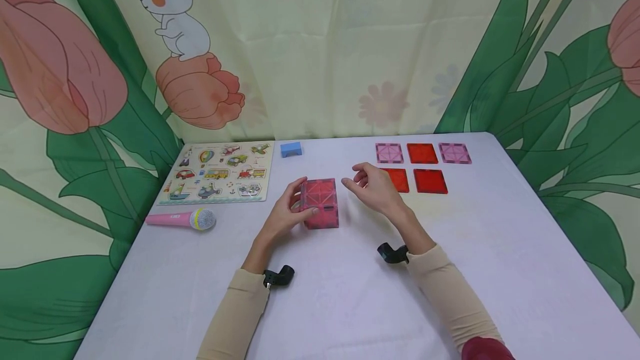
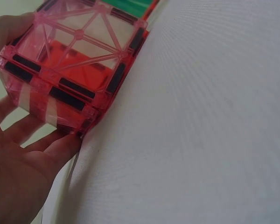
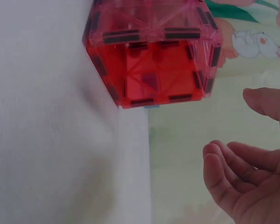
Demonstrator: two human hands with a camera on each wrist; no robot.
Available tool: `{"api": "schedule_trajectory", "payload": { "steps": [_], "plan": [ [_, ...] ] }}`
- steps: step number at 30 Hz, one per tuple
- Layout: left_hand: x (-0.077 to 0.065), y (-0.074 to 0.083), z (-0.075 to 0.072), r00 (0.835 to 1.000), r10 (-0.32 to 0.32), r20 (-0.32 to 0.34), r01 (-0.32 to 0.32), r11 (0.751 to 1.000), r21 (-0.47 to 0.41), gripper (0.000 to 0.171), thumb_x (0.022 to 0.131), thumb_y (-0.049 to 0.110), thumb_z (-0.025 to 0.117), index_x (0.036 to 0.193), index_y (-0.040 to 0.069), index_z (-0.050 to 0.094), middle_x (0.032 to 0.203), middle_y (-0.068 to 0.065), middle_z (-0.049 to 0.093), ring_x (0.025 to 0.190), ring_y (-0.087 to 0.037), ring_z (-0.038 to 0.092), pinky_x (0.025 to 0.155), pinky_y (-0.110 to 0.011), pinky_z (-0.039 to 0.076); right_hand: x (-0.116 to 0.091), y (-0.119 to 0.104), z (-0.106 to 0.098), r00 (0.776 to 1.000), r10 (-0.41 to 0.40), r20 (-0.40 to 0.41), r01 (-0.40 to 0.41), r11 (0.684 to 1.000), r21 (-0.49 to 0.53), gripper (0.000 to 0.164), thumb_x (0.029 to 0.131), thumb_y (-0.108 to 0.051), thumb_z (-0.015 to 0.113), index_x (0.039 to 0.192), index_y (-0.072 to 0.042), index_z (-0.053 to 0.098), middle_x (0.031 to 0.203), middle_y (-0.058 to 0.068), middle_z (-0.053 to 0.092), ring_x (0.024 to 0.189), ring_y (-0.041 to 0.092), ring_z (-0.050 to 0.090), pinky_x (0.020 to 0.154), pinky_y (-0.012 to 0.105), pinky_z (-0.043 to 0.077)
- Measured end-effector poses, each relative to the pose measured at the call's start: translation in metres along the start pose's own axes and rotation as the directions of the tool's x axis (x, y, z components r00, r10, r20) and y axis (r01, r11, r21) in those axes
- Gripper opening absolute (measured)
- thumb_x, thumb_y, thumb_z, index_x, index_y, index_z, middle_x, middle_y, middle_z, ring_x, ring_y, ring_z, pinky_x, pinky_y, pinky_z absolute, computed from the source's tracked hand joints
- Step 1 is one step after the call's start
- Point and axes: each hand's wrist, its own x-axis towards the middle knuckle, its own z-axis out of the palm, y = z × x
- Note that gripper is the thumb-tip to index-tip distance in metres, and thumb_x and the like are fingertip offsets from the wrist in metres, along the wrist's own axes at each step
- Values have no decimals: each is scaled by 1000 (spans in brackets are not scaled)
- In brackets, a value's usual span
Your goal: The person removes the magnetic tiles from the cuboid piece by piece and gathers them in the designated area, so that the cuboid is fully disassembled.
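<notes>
A box of see-through magnetic tiles (image 1: 320, 203), pink and red with dark magnets along the edges, stands on the white table. My left hand (image 1: 286, 213) grips it from the left, with the thumb on the near side and the fingers round the far side. In the right wrist view the box (image 3: 151, 33) shows an open side, with red tiles (image 3: 177, 77) inside it. To the right of the box, my right hand (image 1: 376, 190) hovers with loosely bent fingers and holds nothing. It partly covers a loose red tile (image 1: 398, 180) behind it.
More loose tiles lie at the back right: a pink tile (image 1: 389, 153), a red tile (image 1: 422, 153), another pink tile (image 1: 455, 153) and a red one (image 1: 430, 181). A blue block (image 1: 291, 149), picture puzzle board (image 1: 220, 174) and pink toy microphone (image 1: 181, 219) lie left.
</notes>
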Motion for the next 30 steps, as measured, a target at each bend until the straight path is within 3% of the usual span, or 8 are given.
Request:
{"api": "schedule_trajectory", "payload": {
  "steps": [4, 11, 17, 30],
  "plan": [
    [0, 0, 0, 1000, 1, 2, -1, 1000, -17, 85, 84, 25, 80, 154, 32, 33, 154, -8, 42, 143, -33, 44, 115, -50, 41, -2, -3, 7, 999, -17, 38, 17, 1000, -3, 54, 92, -42, 69, 130, -4, 61, 102, 8, 67, 93, 23, 62, 78, 34, 57],
    [0, 0, 1, 1000, 2, 3, -2, 1000, -11, 86, 84, 25, 80, 156, 26, 32, 153, -7, 42, 142, -32, 45, 114, -50, 43, -5, -7, 16, 993, -45, 112, 46, 999, -13, 50, 92, -41, 69, 125, -4, 63, 97, 7, 66, 88, 20, 61, 75, 29, 57],
    [0, 0, 1, 1000, -7, -1, 7, 1000, -3, 84, 85, 27, 79, 155, 28, 33, 152, -5, 43, 141, -32, 45, 114, -50, 43, -7, -10, 24, 986, -70, 152, 75, 997, -24, 47, 92, -43, 70, 120, -6, 66, 89, 5, 64, 81, 18, 59, 71, 25, 54],
    [-1, 1, 0, 1000, -5, -4, 5, 1000, -6, 82, 84, 27, 80, 152, 34, 35, 152, -5, 43, 141, -31, 46, 113, -50, 44, -7, -10, 30, 985, 9, 172, -20, 998, 62, 47, 91, -41, 72, 119, -4, 64, 92, 7, 65, 82, 19, 57, 70, 24, 52]
  ]
}}
